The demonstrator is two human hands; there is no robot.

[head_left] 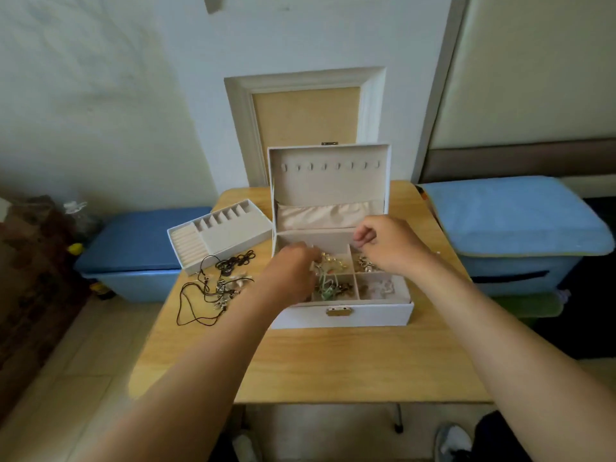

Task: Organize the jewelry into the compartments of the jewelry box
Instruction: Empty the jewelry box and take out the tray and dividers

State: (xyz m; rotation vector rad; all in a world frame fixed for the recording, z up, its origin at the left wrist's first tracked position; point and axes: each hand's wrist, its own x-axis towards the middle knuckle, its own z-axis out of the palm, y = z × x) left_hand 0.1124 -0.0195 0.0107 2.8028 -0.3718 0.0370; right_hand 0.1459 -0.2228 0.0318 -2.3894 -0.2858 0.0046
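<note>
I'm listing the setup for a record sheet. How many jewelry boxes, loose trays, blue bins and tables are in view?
Jewelry box: 1
Tray: 1
Blue bins: 2 (left, right)
Table: 1
Total: 5

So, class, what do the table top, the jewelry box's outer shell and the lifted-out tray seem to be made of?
The table top: light wood or wood-look laminate; grain streaks show. The jewelry box shell: smooth white, possibly faux leather; too blurred to be sure. The tray: beige, matte, velvety-looking fabric lining; no shine.
</note>
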